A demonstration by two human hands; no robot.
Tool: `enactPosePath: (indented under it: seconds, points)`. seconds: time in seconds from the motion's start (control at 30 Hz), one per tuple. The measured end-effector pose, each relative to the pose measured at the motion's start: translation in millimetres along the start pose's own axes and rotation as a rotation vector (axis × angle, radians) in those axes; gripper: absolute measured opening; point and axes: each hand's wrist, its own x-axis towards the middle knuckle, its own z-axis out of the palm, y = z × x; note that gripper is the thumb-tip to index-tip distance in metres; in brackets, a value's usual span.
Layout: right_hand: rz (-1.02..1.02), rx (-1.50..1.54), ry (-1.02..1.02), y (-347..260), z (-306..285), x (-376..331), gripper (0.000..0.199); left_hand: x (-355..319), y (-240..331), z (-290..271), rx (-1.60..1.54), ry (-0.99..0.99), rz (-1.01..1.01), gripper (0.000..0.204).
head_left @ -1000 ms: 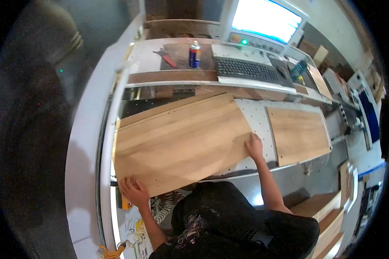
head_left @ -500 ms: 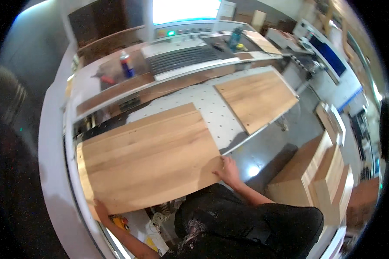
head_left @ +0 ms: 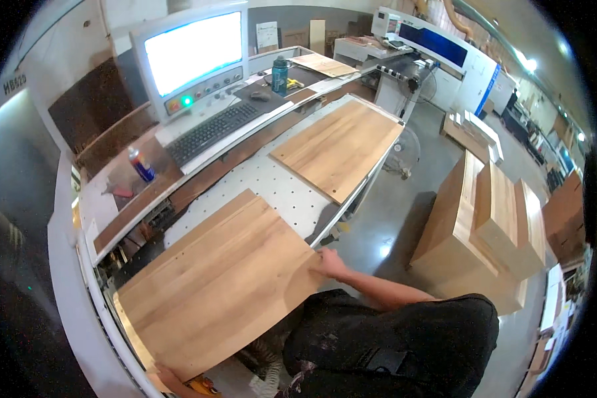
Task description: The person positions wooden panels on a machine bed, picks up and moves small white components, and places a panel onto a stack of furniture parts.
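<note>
A large wood-grain board (head_left: 212, 285) lies across the near left part of the white perforated table (head_left: 229, 192). My right hand (head_left: 330, 263) is closed on the board's right edge, close to its near corner. At the bottom of the view, my left hand (head_left: 170, 382) is at the board's near left corner, closed around its edge; most of those fingers are hidden. A second board (head_left: 338, 149) of the same wood, with small holes near its corners, rests farther right on the table.
Behind the table stand a monitor (head_left: 196, 56), a black keyboard (head_left: 213, 134), a spray can (head_left: 141, 166) and a teal bottle (head_left: 280, 75). Stacked wooden panels (head_left: 471, 232) stand on the floor at right. A fan (head_left: 404, 152) is beyond the table's right edge.
My view has swung to the right and up, so more of the workshop shows. Both hands remain at the near board's edges; the board has hardly moved against the table.
</note>
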Motion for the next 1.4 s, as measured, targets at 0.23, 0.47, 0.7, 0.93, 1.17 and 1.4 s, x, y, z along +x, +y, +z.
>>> enactPosePath:
  seconds: [0.23, 0.47, 0.7, 0.93, 1.17, 1.4]
  points:
    - [-0.051, 0.298, -0.225, -25.0, -48.9, 25.0, 0.059, -5.6, 32.4, -18.0, 0.279, 0.099, 0.12, 0.054]
    - [-0.257, 0.185, -0.257, -46.0, -106.6, 55.4, 0.069, -60.0, 48.1, 10.1, 0.504, 0.273, 0.193, 0.049]
    - [-0.225, 0.184, -0.203, 33.8, -190.9, 101.5, 0.074, -148.4, 37.8, 71.7, 0.604, 0.427, 0.284, 0.045]
    - [-0.031, 0.125, -0.144, 134.2, -263.2, 170.4, 0.075, -274.1, 85.2, 173.4, 0.401, 0.408, 0.601, 0.041]
    - [-0.011, 0.259, -0.076, 224.2, -318.0, 262.5, 0.065, -379.1, 150.2, 268.8, 0.48, 0.168, 0.635, 0.038]
    - [-0.053, -0.275, 0.746, 238.2, -383.4, 361.4, 0.08, -472.5, 170.6, 360.4, 0.606, 0.036, 0.853, 0.033]
